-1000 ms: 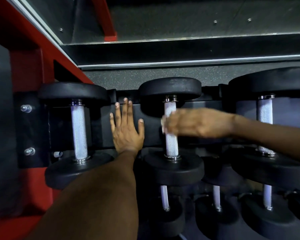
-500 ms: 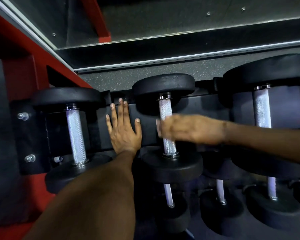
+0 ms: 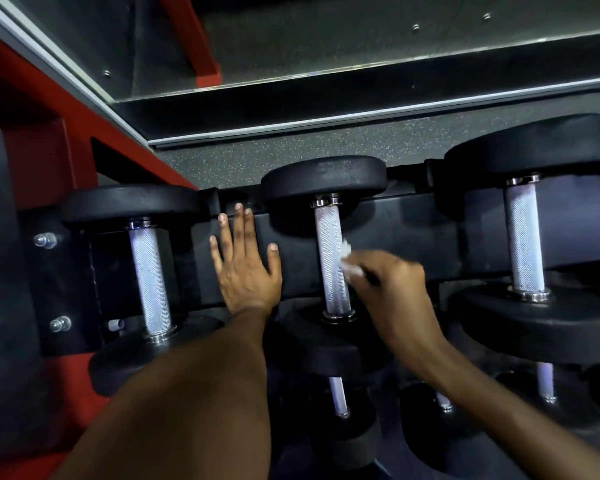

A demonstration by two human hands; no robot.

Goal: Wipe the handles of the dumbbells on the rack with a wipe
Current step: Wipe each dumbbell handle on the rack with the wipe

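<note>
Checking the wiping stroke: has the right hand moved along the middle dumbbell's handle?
Yes. The right hand with the white wipe came off the knurled metal handle, to its right.

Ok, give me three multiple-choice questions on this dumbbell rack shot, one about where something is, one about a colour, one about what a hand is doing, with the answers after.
1. Where is the wipe?
A. Against the middle handle on the top row
B. Draped over the left dumbbell
C. On the floor

2. What colour is the frame left of the rack?
A. Yellow
B. Red
C. White

3. What is the left hand doing?
A. Gripping a handle
B. Holding the wipe
C. Resting flat on the rack with fingers straight

Answers:
1. A, the white wad touches the right side of that handle, held by the right hand.
2. B, the upright and beam there are plainly red.
3. C, its fingers lie spread on the black panel, holding nothing.
</note>
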